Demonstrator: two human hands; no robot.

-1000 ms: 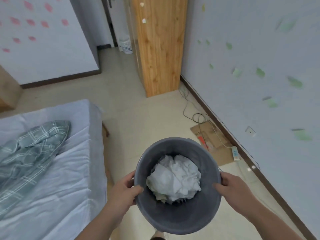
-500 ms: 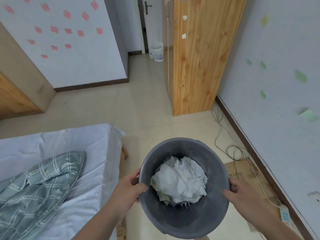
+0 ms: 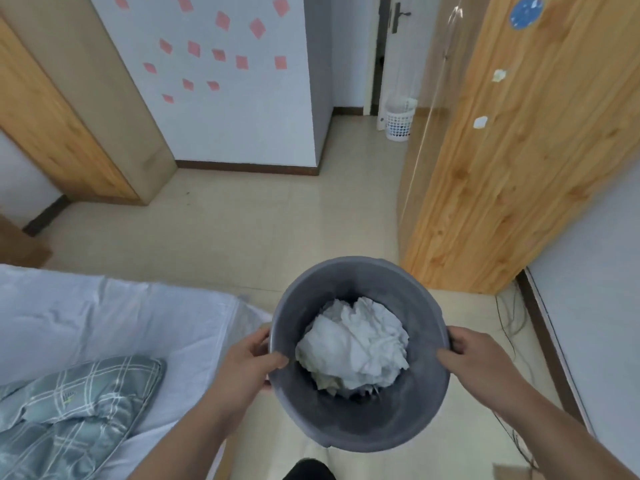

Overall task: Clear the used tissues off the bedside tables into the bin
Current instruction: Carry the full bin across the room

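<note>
Tiled floor (image 3: 242, 237) runs ahead, with the bed (image 3: 104, 317) on my left and a wooden wardrobe (image 3: 502, 168) on my right. The grey bin (image 3: 360, 420) sits upright between my hands. My left hand (image 3: 249, 362) and right hand (image 3: 481, 358) grip opposite sides of the rim, equally near. Crumpled tissues (image 3: 353, 344) lie inside. I see no bedside table.

Open tiled floor (image 3: 259, 230) stretches ahead of grey bin (image 3: 360, 420). Bed (image 3: 104, 323) crowds left side, its corner just beside left hand (image 3: 247, 362). Pine wardrobe (image 3: 502, 168) juts in on right, near bin's far rim. Cables (image 3: 512, 317) trail along skirting beyond right hand (image 3: 481, 358). White basket (image 3: 400, 123) stands far back, well apart.
</note>
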